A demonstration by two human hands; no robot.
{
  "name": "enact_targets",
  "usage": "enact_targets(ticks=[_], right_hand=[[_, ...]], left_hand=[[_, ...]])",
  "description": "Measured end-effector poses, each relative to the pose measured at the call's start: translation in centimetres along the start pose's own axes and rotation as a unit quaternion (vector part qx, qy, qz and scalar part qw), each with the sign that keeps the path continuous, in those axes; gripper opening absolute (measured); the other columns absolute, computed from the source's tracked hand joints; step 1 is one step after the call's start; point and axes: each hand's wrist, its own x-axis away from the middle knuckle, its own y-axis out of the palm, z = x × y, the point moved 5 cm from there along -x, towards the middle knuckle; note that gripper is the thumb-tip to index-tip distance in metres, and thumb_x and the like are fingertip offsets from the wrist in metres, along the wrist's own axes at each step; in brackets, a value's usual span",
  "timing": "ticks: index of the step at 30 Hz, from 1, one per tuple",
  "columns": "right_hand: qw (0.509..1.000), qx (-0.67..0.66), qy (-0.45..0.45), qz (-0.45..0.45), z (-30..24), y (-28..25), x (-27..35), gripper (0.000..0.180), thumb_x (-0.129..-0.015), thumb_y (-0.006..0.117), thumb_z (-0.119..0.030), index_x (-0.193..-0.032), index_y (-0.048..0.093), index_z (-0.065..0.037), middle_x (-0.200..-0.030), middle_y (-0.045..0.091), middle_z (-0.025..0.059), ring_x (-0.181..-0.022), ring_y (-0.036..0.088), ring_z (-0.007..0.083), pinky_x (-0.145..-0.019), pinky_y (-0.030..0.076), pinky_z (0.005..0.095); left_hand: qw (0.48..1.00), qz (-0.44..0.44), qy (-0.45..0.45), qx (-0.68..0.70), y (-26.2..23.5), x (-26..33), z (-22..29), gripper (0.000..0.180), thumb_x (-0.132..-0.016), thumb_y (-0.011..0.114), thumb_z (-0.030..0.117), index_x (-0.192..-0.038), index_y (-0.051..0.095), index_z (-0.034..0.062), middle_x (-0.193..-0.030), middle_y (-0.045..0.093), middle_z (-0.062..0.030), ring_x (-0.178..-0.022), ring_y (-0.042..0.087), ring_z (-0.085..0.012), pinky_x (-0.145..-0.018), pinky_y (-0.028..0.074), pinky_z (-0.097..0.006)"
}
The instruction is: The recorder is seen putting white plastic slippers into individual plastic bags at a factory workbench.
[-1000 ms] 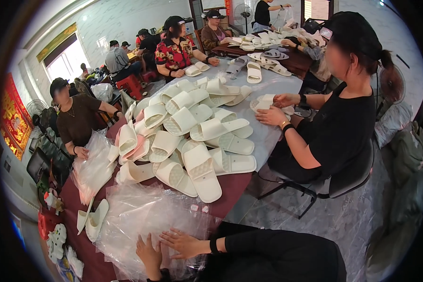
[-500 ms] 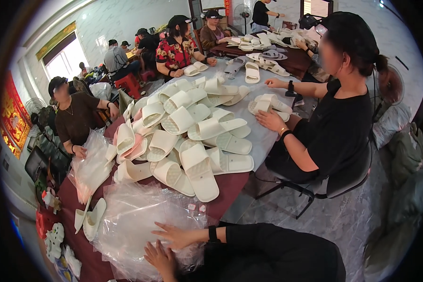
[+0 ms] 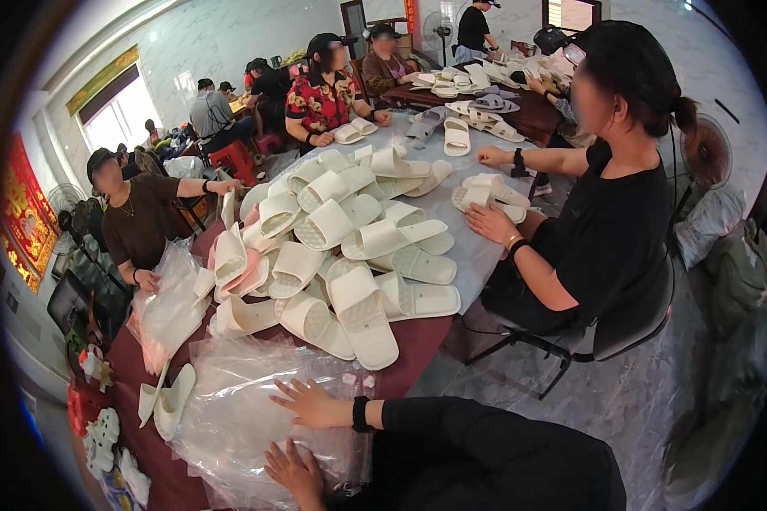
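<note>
left hand (image 3: 296, 470): fingers spread, palm down, flat on the clear plastic bags (image 3: 230, 417), near lower edge of view; grips nothing.
right hand (image 3: 314, 404): also open & flat, fingers stretched toward the person's left, pressing on same bags; black wristband (image 3: 362, 413) at wrist, black sleeve behind it.
clear plastic bags: crumpled, shiny stack on the worktop (image 3: 418, 336) right in front of the person, both hands on top; stack lies on the dark-red part of the cloth.
slipper pile (image 3: 341, 247): many white open-toe slippers heaped mid-worktop, just beyond the bags; nearest long one (image 3: 362, 315) points toward the right hand, close to but apart from the bags.
loose pair (image 3: 166, 400): two white slippers left of the bags, at worktop edge.
2nd bag heap (image 3: 166, 302): more clear plastic further left, under the hand of a seated person in a brown top (image 3: 145, 226).
person at right (image 3: 609, 230): black top, seated on a chair, hands on a small slipper stack (image 3: 486, 194) on the grey part of the cloth.
far end: several more people seated around the worktop w/ slippers; 2nd table behind also carries slippers (image 3: 486, 94).
floor (image 3: 656, 409): pale, marbled.
</note>
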Motion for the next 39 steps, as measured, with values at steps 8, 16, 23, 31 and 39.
enact_targets(ticks=[8, 16, 23, 31, 39], right_hand=[[0.988, 0.146, -0.004, 0.046, -1.3, -1.3, 0.1, 0.067, -0.081, 0.061, -0.039, -0.138, 0.039, -0.011, -0.151, 0.013, 0.0209, -0.135, 0.025, 0.0369, -0.102, 0.026, 0.0596], [0.997, 0.029, 0.074, 0.018, 0.6, -1.8, 2.6, 0.05, -0.082, 0.059, -0.038, -0.124, 0.053, -0.013, -0.142, 0.031, 0.0207, -0.125, 0.039, 0.0361, -0.096, 0.033, 0.0573], [0.946, -0.137, 0.12, 0.269, 6.0, -9.2, 6.7, 0.024, -0.08, 0.058, -0.022, -0.097, 0.063, -0.006, -0.1, 0.062, 0.0133, -0.096, 0.057, 0.0333, -0.082, 0.045, 0.0423], [0.823, 0.191, 0.354, 0.401, 18.6, -14.9, 9.5, 0.029, -0.073, 0.062, -0.02, -0.1, 0.064, -0.008, -0.1, 0.063, 0.0102, -0.102, 0.052, 0.0292, -0.085, 0.039, 0.0436], [0.88, 0.103, 0.285, 0.366, 20.4, -16.4, 8.6, 0.032, -0.073, 0.058, -0.015, -0.103, 0.066, -0.008, -0.091, 0.066, 0.0085, -0.091, 0.055, 0.0303, -0.081, 0.039, 0.0435]], left_hand=[[1.0, 0.001, -0.009, -0.006, -0.2, 0.4, -0.2, 0.051, -0.082, 0.057, 0.032, -0.129, 0.05, 0.0138, -0.143, 0.032, -0.0215, -0.134, 0.024, -0.043, -0.108, 0.012, -0.057], [1.0, 0.014, 0.018, -0.005, -0.3, 0.4, 0.1, 0.051, -0.082, 0.057, 0.032, -0.129, 0.05, 0.0125, -0.143, 0.032, -0.0211, -0.134, 0.024, -0.0416, -0.109, 0.012, -0.057], [1.0, 0.02, 0.008, 0.008, -1.0, 0.0, 0.5, 0.05, -0.082, 0.058, 0.032, -0.128, 0.051, 0.0128, -0.142, 0.033, -0.0207, -0.132, 0.025, -0.0418, -0.109, 0.013, -0.057], [0.999, 0.032, 0.015, 0.014, -0.4, -0.2, 0.6, 0.05, -0.081, 0.058, 0.032, -0.127, 0.052, 0.0129, -0.141, 0.034, -0.0215, -0.132, 0.025, -0.0418, -0.108, 0.013, -0.057], [0.999, 0.048, 0.019, 0.001, -1.2, 0.4, 1.0, 0.047, -0.083, 0.056, 0.032, -0.126, 0.053, 0.0124, -0.138, 0.038, -0.0226, -0.131, 0.029, -0.0403, -0.108, 0.016, -0.056]])
